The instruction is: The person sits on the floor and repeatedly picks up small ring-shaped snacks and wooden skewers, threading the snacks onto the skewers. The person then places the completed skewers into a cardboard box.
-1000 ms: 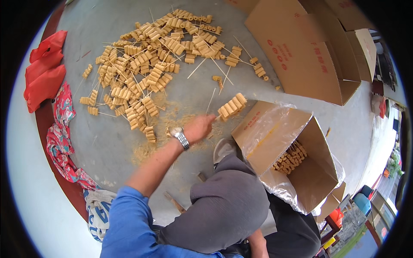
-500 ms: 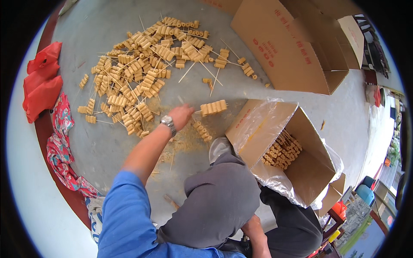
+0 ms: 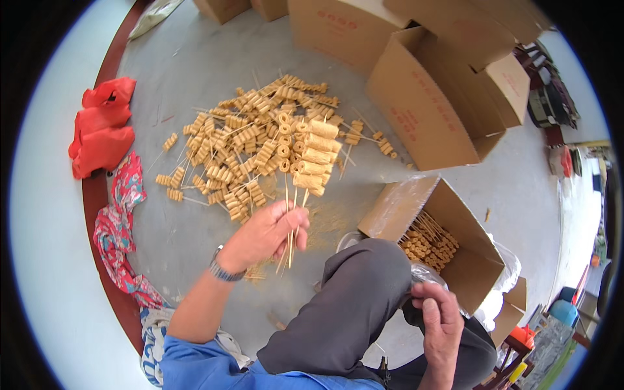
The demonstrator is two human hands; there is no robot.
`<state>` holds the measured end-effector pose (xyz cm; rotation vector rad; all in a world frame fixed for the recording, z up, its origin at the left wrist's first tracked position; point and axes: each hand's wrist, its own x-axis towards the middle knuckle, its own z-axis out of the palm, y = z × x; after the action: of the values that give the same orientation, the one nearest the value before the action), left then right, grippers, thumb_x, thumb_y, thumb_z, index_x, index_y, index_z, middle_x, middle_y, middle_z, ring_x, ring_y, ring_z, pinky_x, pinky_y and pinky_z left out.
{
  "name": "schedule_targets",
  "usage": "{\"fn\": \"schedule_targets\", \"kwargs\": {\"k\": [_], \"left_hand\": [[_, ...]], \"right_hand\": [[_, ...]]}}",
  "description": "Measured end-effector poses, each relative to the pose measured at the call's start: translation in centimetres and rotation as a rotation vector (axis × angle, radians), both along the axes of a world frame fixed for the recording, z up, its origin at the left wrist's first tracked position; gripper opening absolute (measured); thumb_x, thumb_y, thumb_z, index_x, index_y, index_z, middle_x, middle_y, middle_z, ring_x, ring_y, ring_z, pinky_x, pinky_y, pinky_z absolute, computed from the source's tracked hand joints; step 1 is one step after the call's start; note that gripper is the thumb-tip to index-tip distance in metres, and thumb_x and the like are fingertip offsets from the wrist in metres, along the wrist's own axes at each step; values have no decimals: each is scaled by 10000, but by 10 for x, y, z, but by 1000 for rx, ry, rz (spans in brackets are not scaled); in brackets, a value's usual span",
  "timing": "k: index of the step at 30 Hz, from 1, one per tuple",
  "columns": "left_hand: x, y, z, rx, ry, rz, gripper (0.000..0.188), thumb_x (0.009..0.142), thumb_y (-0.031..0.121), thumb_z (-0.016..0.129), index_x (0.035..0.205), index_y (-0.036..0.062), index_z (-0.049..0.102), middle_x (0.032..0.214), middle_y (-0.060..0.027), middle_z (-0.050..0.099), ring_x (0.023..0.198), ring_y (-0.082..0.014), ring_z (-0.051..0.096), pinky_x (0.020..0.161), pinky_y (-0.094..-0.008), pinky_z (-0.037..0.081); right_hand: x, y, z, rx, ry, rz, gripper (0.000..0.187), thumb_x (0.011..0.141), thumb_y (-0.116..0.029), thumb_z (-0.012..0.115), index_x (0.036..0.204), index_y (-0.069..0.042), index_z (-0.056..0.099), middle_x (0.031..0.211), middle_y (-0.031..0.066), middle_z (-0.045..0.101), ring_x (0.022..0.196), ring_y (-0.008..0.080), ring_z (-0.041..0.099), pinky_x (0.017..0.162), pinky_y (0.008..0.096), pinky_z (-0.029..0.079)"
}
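My left hand (image 3: 273,235), with a watch on the wrist, is closed round the thin sticks of several skewers (image 3: 316,158). Ridged, tan rolled pieces, which look like tofu-skin rolls, are threaded on the upper ends, held up off the floor. Beyond them lies a large loose pile of similar skewers (image 3: 224,140). My right hand (image 3: 443,322) hangs over my right leg, near the plastic-lined cardboard box (image 3: 468,266). Its fingers are loosely bent, apart from the thumb, and nothing shows in them. More skewers (image 3: 429,244) are packed inside that box.
A larger cardboard box (image 3: 422,107) stands open at the far right, with more cartons behind. Red cloth (image 3: 101,133) and a floral cloth (image 3: 127,195) lie along the left wall. Crumbs are scattered on the grey floor (image 3: 331,218) by my knee (image 3: 370,266).
My left hand has come up from the floor and nearer to me, now with several skewers in its grip. My right hand has risen from beside my thigh towards the lined box. The view has shifted.
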<state>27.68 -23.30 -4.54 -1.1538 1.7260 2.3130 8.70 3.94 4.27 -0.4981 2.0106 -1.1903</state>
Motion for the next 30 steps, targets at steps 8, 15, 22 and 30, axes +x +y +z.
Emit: {"fn": "schedule_targets", "kwargs": {"k": [8, 15, 22, 30], "left_hand": [[-42, 81, 82, 160, 450, -482, 248, 1025, 253, 502, 1068, 21, 579, 860, -68, 654, 727, -153, 622, 632, -294, 519], [-73, 78, 75, -42, 524, -782, 261, 1000, 249, 544, 1098, 11, 584, 870, -101, 653, 733, -177, 636, 673, -313, 527], [-178, 12, 45, 127, 191, -709, 246, 1012, 254, 535, 1110, 38, 599, 859, -31, 679, 627, -90, 627, 565, -245, 514], [-297, -62, -216, -1417, -187, -772, 503, 862, 89, 569, 1361, 72, 504, 1350, -183, 506, 1210, -335, 523, 1046, -475, 397]], "right_hand": [[19, -57, 30, -154, -548, 284, 402, 1005, -224, 536, 1298, 51, 525, 1267, 155, 564, 1107, 202, 587, 955, 342, 484], [2, -17, 12, -335, -584, -215, 366, 1059, -331, 403, 1080, -14, 584, 905, 131, 676, 822, 230, 660, 800, 367, 539], [-59, 49, 1, -446, -680, -511, 369, 1067, -364, 376, 929, -48, 508, 530, 17, 392, 398, 156, 393, 392, 360, 466], [-81, 78, -39, -342, -699, -457, 404, 1028, -364, 484, 865, 2, 530, 568, 75, 517, 512, 233, 567, 503, 426, 548]]}}
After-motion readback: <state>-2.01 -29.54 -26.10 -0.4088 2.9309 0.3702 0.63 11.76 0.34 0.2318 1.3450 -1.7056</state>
